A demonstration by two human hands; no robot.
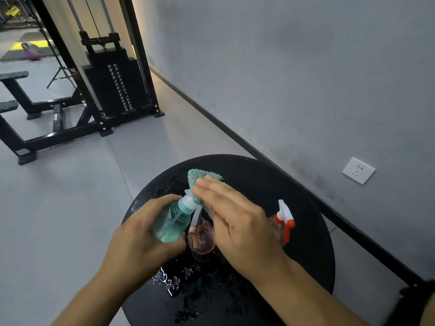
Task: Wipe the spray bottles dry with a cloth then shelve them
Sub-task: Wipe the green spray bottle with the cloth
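Hiding the green bottle's (171,221) nozzle, cloth (200,182) under flat right-hand fingers (211,189); left-hand fingers (162,201) wrapped round it.

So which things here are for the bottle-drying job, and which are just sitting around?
For the job:
- teal spray bottle, held in the left hand
- green cloth, pressed on by the right hand
- pink bottle
- red-trigger spray bottle
- wet round black table

Just around:
- weight machine
- bench
- wall socket

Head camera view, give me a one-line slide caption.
Left hand grips a teal spray bottle while right hand presses a green cloth to its nozzle.
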